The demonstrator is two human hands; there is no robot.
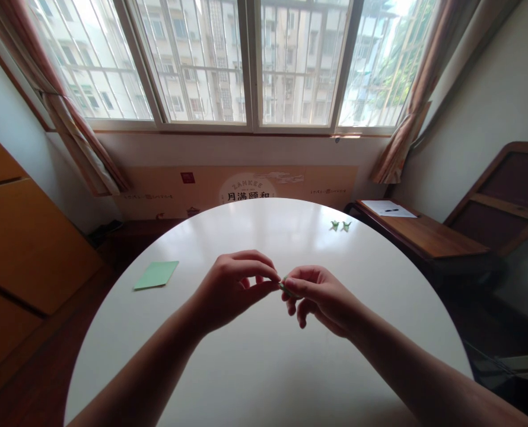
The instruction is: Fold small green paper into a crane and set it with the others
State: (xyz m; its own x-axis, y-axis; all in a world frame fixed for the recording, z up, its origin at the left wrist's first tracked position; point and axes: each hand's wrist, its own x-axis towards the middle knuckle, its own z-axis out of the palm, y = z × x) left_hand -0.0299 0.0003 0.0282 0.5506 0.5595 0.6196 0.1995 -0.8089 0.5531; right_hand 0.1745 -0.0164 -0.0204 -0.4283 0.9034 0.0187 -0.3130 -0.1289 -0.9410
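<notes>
Above the middle of the white round table (pixel 246 367), my left hand (pixel 246 276) and my right hand (pixel 315 290) meet at a small folded green paper (pixel 286 288). The thumb and index finger of my right hand pinch it, and its other fingers curl loosely below. My left thumb and fingertips are pressed together on its left end. Much of the paper is hidden by the fingers. Two small green folded paper birds (pixel 340 225) stand side by side at the far right of the table. A stack of green square paper (pixel 156 276) lies at the left.
Beyond the table's far edge is a printed box or panel (pixel 166 198) below the window. A wooden side table (pixel 442 234) with a white sheet (pixel 388 209) and a dark pen stands at the right. An orange-brown cabinet (pixel 28 237) is on the left.
</notes>
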